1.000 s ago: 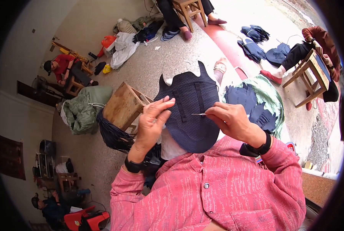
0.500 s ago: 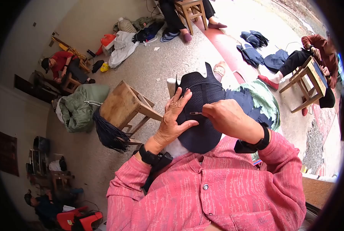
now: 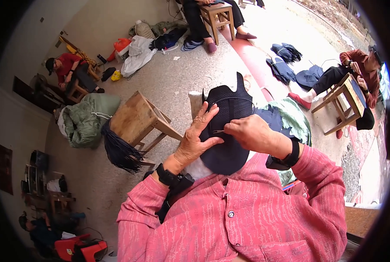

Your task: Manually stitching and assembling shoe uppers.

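Note:
A dark navy mesh piece [image 3: 225, 157], shaped like a shoe upper with two pointed tabs at its far end, lies in front of my chest. My left hand [image 3: 192, 139] rests along its left side, fingers stretched out and thumb apart on the surface. From the right, my right hand [image 3: 251, 133] bends over the middle of the piece with its fingers pinched. Between them is a small tool with a slotted metal tip [image 3: 218, 131], pointing left toward my left thumb. The tool's handle is hidden in the fingers.
Left of me is a wooden stool [image 3: 136, 115] with a bundle of dark cords [image 3: 118, 150] hanging off it. Navy pieces on pale green cloth [image 3: 291, 113] lie to the right. Several people sit around the room; a green sack [image 3: 94, 118] lies at left.
The metal tip has shifted slightly down and left with my right hand. My left hand stays on the piece. The surrounding view has shifted a little.

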A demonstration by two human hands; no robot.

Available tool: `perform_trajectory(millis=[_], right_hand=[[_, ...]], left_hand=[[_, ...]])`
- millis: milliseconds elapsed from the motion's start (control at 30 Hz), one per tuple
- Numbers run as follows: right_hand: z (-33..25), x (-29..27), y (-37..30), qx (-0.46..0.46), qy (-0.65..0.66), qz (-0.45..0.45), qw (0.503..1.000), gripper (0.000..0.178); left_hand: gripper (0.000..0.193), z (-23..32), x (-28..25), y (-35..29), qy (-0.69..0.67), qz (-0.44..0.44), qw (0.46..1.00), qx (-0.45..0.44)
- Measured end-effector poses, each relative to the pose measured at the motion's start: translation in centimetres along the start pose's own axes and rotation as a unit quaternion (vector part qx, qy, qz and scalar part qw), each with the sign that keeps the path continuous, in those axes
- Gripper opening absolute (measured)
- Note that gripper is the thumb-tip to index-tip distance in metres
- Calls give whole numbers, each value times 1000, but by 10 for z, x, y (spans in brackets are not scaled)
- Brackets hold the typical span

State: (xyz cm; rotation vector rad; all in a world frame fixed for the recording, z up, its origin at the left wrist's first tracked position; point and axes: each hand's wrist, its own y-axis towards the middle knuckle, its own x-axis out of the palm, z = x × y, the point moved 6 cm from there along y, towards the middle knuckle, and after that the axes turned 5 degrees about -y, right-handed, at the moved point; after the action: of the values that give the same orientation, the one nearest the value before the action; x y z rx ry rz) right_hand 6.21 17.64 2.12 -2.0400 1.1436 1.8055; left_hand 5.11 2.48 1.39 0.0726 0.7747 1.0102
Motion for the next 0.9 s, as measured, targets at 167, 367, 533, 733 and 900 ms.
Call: perform_trajectory(millis=[167,367,533,733,900], right_hand=[[25,11,-2,215,371,-131,894,12],[0,-8,1,67,54,-8,996,9],[16,10,13,102,284,-33,953,11],[2,15,15,127,240,-19,962,12],[-8,12,8,90,172,24,981,13]], left_hand=[[83,-2,4,0,-31,-5,999,-13],[86,-7,3,4,-58,-12,998,-38],[90,-6,6,6,-42,-40,998,-26],[87,-3,5,4,-45,-12,999,-11],[70,-3,-11,-2,-85,-9,996,-30]])
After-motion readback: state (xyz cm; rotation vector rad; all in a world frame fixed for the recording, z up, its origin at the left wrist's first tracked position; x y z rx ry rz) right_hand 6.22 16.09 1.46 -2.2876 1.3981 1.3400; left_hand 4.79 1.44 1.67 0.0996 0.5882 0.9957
